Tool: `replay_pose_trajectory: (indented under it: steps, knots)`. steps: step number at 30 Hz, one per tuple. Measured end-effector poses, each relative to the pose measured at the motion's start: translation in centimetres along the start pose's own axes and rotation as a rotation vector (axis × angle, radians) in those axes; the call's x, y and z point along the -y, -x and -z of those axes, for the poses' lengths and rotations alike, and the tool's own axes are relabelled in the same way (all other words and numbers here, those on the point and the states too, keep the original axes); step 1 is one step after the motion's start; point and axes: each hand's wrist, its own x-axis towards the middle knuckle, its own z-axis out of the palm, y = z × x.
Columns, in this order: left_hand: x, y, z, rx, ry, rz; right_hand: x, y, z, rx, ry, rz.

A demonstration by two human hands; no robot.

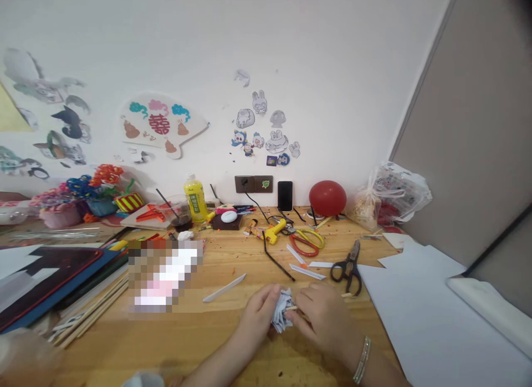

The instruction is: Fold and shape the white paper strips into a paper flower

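White paper bundle (281,316): you have it at the front of the bench (199,332), between your two hands in the head view, many short folded pieces bunched into a ruffled clump.
Left hand (261,308): your fingers curl around the left side of the clump, thumb up along its top, holding it.
Right hand (325,310): yours is closed in a pinch on a thin wooden stick, with the fingertips close against the clump.
Wooden stick (292,307): one end meets the clump; how far it goes in, you cannot tell, since folds and fingers hide it.
Bracelet (362,360): on your right wrist.
Paper strips (307,271): several lie just beyond your hands, near the black scissors (351,261).
Loose strip (224,288): lies slanted on its own, to the left of your hands.
Yellow glue gun (275,232): farther back, beside the scissors with red and yellow handles (307,242).
White sheets (415,309): spread to your right, past the black scissors.
Wooden rods (89,315): a bunch lies to your left, beside a patch blurred into squares.
Red balloon (327,198): at the wall, right of the upright phone (285,196).
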Motion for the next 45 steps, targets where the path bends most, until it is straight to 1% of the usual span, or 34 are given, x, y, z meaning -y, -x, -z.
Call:
replay_pose_trajectory:
  steps: [2, 7, 13, 15, 17, 19, 22, 30, 36, 39, 42, 45]
  knots:
    - [-0.1, 0.1, 0.0, 0.013, -0.004, -0.017, 0.1, 0.1, 0.1, 0.043, -0.025, -0.033]
    - [0.1, 0.1, 0.1, 0.059, -0.014, -0.063, 0.0, 0.0, 0.3, 0.198, -0.082, -0.111]
    - [0.3, 0.3, 0.1, 0.073, -0.066, -0.083, -0.2, 0.0, 0.4, 0.295, -0.136, -0.174]
    - [0.3, 0.3, 0.1, 0.074, -0.054, -0.076, -0.3, 0.0, 0.4, 0.294, -0.16, -0.156]
    - [0.2, 0.3, 0.1, 0.054, -0.016, -0.05, -0.5, 0.0, 0.6, 0.26, -0.162, -0.119]
    - [0.1, 0.1, 0.2, 0.01, 0.031, -0.014, -0.7, -0.1, 0.8, 0.212, -0.129, -0.098]
    - [0.0, 0.0, 0.2, -0.035, 0.056, 0.014, -0.9, -0.1, 1.1, 0.163, -0.053, -0.113]
    - [-0.1, 0.0, 0.1, -0.001, 0.012, -0.027, -0.9, -0.1, 0.9, 0.096, 0.009, -0.143]
    - [0.3, -0.2, 0.1, 0.017, -0.024, -0.039, -0.7, -0.1, 0.7, 0.15, 0.006, -0.107]
    - [0.3, -0.1, 0.2, 0.044, -0.049, -0.055, -0.6, -0.1, 0.6, 0.179, -0.022, -0.097]
    - [0.1, 0.1, 0.2, 0.079, -0.04, -0.062, -0.5, -0.1, 0.6, 0.221, -0.061, -0.128]
    - [0.1, 0.1, 0.2, 0.109, -0.026, -0.065, -0.5, -0.2, 0.9, 0.288, -0.136, -0.189]
